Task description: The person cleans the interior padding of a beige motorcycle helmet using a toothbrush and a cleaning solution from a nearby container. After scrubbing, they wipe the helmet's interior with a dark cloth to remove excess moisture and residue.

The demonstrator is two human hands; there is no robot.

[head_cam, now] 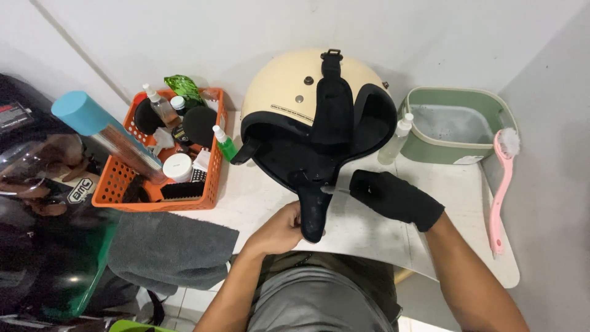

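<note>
A cream helmet (289, 86) with a glossy shell and black padded lining is lying on its side on the white tabletop (362, 227), its open underside facing the person. One black ear flap (334, 101) is standing up across the opening; the other black ear flap (311, 212) is hanging down toward the person, its long axis running near-vertically in the view. The bare left hand (279, 230) is pinching this lower flap's end, fingers closed on it. The right hand (393, 197), in a black glove, is curling its fingers together, touching the flap's edge near the rim; what it is gripping, I cannot tell. An orange basket (212, 178) of bottles is sitting left, a green tub (430, 154) right.
</note>
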